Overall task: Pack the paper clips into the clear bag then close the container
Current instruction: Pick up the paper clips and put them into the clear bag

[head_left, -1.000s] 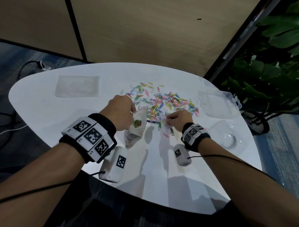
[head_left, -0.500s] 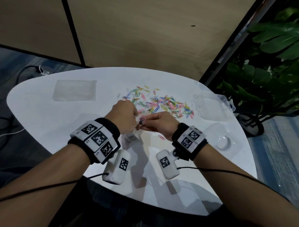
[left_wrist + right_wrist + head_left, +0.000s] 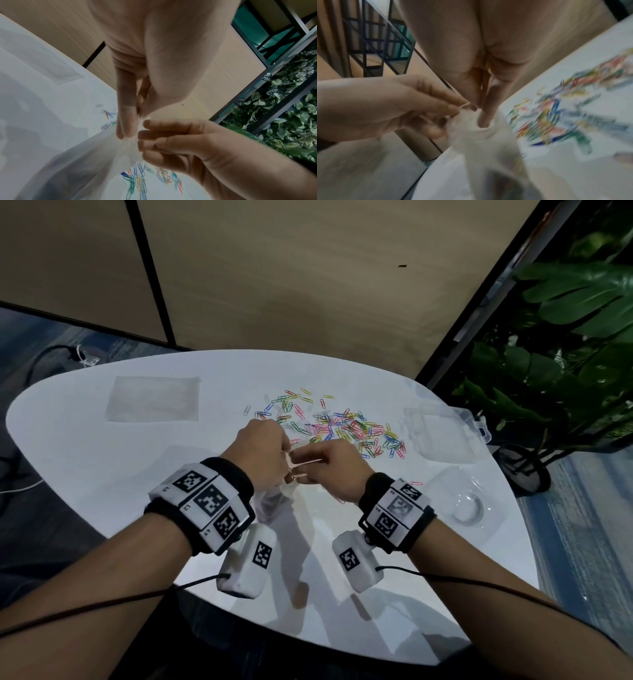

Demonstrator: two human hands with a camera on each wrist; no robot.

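My left hand pinches the rim of the clear bag, which hangs from it over the white table. In the left wrist view its fingers grip the gathered bag mouth. My right hand meets it there, fingertips bunched on a few paper clips. In the right wrist view those fingers dip into the bag opening, held wide by the left hand. The pile of coloured paper clips lies just beyond both hands.
An open clear plastic container sits at the table's right edge, with a clear round-bottomed piece nearer me. A flat spare clear bag lies at the far left. Leafy plants stand to the right.
My right hand left the pile with clips and came left to the bag mouth. The left hand kept its hold on the bag and lifted it slightly.
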